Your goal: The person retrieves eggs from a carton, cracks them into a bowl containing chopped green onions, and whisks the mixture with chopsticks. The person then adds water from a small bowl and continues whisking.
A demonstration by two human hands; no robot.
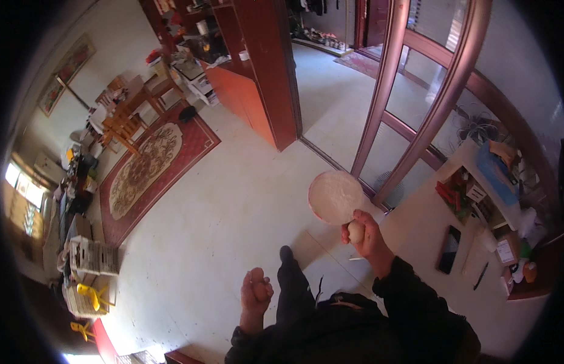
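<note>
My right hand point(372, 239) is raised in front of me, gripping the rim of a round bowl point(312, 207). White powder that looks like flour point(336, 195) covers the inside of the bowl. A pale egg point(355, 232) sits in the same hand, between the fingers and just below the rim. Lower and to the left, my left hand point(251, 298) is curled around what look like two brown eggs point(257, 274). Its fingers hide part of them. One of my legs point(293, 286), in dark trousers, is extended forward on the pale floor.
Glass sliding doors point(414, 123) in a reddish frame border an opening ahead. A red-brown cabinet point(259, 91) stands left of it. At right, a cluttered table point(478, 314) holds a phone point(448, 249) and a pen point(481, 275). A patterned rug point(172, 168) and wooden chairs point(122, 129) lie left.
</note>
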